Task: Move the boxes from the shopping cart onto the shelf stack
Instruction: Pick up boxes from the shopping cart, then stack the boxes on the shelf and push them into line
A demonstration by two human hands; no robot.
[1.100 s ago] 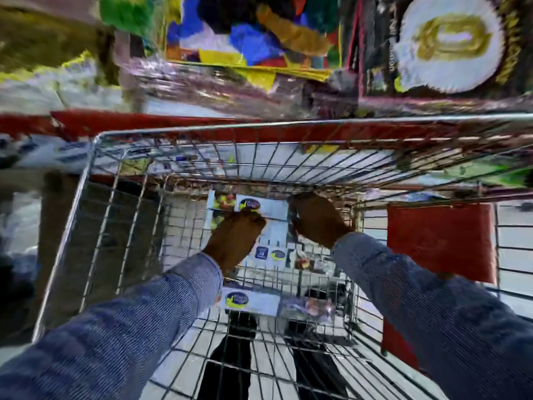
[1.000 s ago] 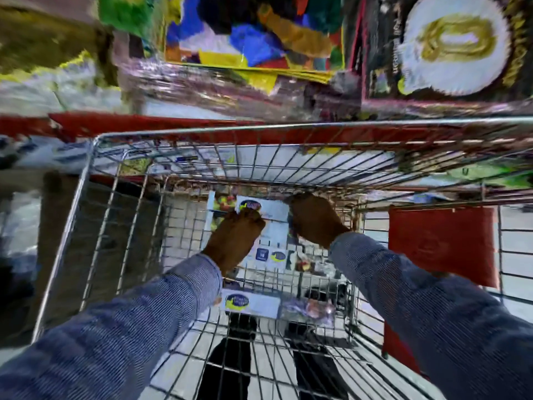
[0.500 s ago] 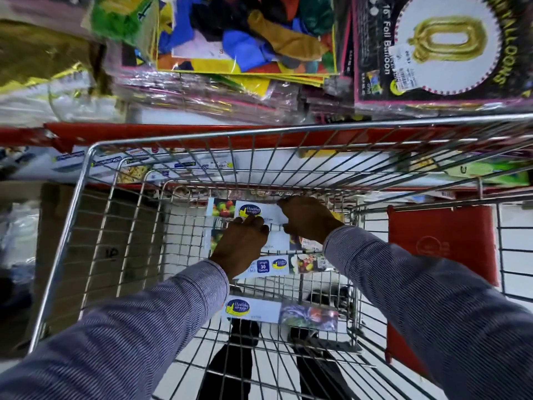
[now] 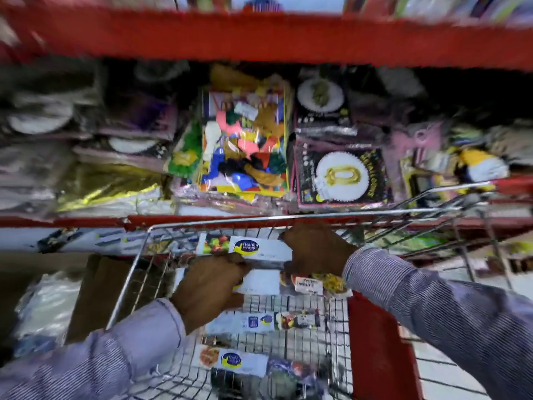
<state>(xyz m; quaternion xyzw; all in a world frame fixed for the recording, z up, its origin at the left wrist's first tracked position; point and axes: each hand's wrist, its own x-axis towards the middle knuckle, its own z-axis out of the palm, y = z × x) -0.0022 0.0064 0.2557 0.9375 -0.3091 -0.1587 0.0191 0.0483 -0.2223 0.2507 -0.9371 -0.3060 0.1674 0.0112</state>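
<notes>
Since 0.5 s ago both hands have risen with the boxes toward the cart's top rim, and the view has tilted up to show more shelf. Nearest, 1 box (image 4: 230,360) lies on the shopping cart (image 4: 135,275) floor, another box (image 4: 259,321) just beyond it. Left hand (image 4: 209,285) grips the left side of the lifted stack of boxes (image 4: 261,249), fingers curled shut on it; right hand (image 4: 315,249) clamps the right end. Stack sits level with the cart's far rim, 2 boxes visible. Beyond, red shelf edge (image 4: 86,221), then balloon packs (image 4: 245,145) and a foil 0 balloon pack (image 4: 341,176), blurred.
</notes>
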